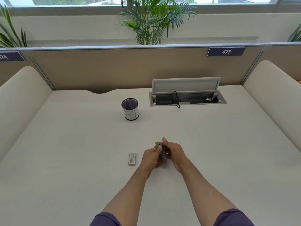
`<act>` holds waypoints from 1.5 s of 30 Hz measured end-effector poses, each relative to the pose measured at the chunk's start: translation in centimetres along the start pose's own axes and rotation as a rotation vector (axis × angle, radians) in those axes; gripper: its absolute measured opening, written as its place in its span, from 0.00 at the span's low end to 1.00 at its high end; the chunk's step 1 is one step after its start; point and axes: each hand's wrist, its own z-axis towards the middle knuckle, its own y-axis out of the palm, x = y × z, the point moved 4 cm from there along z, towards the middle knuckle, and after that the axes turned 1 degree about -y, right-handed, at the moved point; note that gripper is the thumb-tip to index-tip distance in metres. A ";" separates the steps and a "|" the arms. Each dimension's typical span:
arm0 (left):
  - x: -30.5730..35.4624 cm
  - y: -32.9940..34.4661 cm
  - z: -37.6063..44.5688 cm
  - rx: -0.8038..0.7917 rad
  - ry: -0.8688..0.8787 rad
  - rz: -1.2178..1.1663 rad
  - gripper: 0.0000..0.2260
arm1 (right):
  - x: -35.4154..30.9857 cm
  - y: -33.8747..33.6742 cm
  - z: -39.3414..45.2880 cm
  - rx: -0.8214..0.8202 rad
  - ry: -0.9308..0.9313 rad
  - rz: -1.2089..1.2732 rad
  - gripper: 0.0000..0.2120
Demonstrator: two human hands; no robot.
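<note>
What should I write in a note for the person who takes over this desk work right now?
Left hand: pinches the small grey tool, probably a stapler, from its left.
Right hand: grips the same tool from its right.
Things: tool held above the table; small barcoded box lies flat left of the hands, untouched; mesh cup stands farther back.
Done: tool is in hand. Left: whether it is loaded cannot be seen; probably finish with it, then set it down.

Mesh pen cup (130,110) mid desk (65,144); open cable hatch (185,84) rt; plant (151,22) behind partition (114,69).
</note>
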 end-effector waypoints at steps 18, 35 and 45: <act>0.8 2.1 -0.9 0.231 0.118 -0.053 0.18 | 1.0 2.2 0.3 -0.100 0.057 0.210 0.28; 0.4 0.9 -0.6 0.292 0.036 0.125 0.20 | 0.7 1.6 0.6 0.021 0.073 0.047 0.28; 1.4 0.4 0.1 0.312 0.012 -0.082 0.17 | 0.5 2.7 -0.4 0.135 -0.125 -0.048 0.18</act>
